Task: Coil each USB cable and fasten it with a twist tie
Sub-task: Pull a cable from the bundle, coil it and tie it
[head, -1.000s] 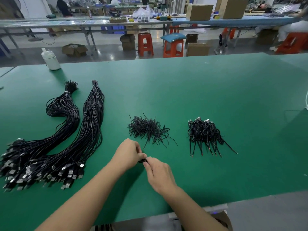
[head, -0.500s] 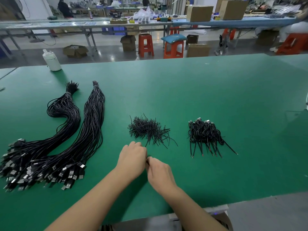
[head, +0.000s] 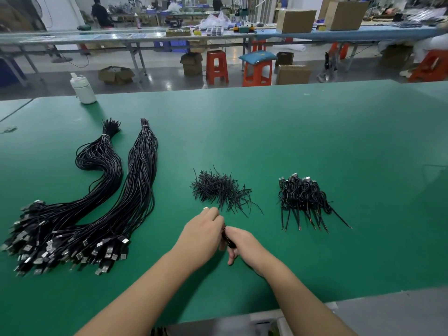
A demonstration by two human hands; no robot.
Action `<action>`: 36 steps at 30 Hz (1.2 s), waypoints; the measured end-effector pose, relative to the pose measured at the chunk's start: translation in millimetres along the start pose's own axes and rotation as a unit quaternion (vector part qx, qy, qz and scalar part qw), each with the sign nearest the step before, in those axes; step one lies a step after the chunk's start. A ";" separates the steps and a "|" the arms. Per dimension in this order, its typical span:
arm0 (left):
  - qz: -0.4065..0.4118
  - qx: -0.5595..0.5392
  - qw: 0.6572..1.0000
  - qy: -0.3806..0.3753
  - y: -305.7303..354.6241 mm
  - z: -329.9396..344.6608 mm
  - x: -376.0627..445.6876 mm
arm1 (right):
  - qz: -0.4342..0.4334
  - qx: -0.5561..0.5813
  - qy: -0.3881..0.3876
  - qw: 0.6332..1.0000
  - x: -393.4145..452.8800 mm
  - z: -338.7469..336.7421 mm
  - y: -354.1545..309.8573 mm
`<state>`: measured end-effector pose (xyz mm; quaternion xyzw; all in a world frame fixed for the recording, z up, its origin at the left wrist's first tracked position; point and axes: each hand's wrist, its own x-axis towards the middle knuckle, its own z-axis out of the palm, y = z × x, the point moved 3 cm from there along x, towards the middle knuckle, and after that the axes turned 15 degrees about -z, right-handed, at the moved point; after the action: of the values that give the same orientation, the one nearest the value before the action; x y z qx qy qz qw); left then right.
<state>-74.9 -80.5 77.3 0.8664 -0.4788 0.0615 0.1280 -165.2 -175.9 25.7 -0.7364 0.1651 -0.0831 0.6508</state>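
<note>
Both my hands meet over the green table point(head: 266, 132) near its front edge. My left hand point(head: 201, 235) and my right hand point(head: 242, 243) together grip a small coiled black USB cable point(head: 226, 238), mostly hidden between them; a silver plug tip point(head: 205, 208) shows above my left fingers. A heap of black twist ties point(head: 219, 189) lies just beyond the hands. To the right is a pile of coiled, tied cables point(head: 303, 196). Two long bundles of straight black USB cables point(head: 106, 202) lie at the left.
A white bottle point(head: 82, 89) stands at the table's far left edge. Beyond the table are orange stools point(head: 217, 66), cardboard boxes and another long workbench point(head: 218, 36) with people behind it.
My hands have stayed together at the same spot, turning slightly around the small cable. A silver plug tip now shows above my left fingers. The piles have not moved.
</note>
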 end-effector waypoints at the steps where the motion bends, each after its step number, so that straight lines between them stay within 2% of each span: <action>1: 0.016 -0.010 1.000 0.019 0.0 -0.4 -0.3 | -0.003 0.032 0.003 0.999 0.2 -0.3 0.5; 4: 0.036 -0.050 0.996 0.056 -1.3 1.4 0.4 | -0.008 0.123 0.011 0.992 1.2 -3.4 1.3; 11: 0.026 -0.034 0.994 0.103 5.8 6.8 -0.2 | -0.009 0.244 0.056 0.968 5.6 -10.3 10.6; 18: -0.001 -0.057 0.997 0.061 9.4 8.7 -0.7 | -0.021 0.287 0.070 0.955 6.8 -14.3 17.7; 27: 0.001 0.035 0.999 -0.007 11.3 6.6 3.8 | -0.033 0.332 0.091 0.938 7.4 -14.9 18.3; 32: -0.020 -0.003 1.000 -0.001 14.0 0.6 4.6 | -0.045 0.347 0.082 0.933 4.4 -15.6 15.4; 36: -0.060 -0.077 0.995 -0.017 6.3 8.1 3.4 | -0.035 0.337 0.069 0.938 4.2 -17.8 17.8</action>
<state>-78.6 -88.8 71.2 0.8820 -0.4313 0.0021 0.1899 -169.7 -195.7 10.2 -0.4717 0.1457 -0.2074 0.8446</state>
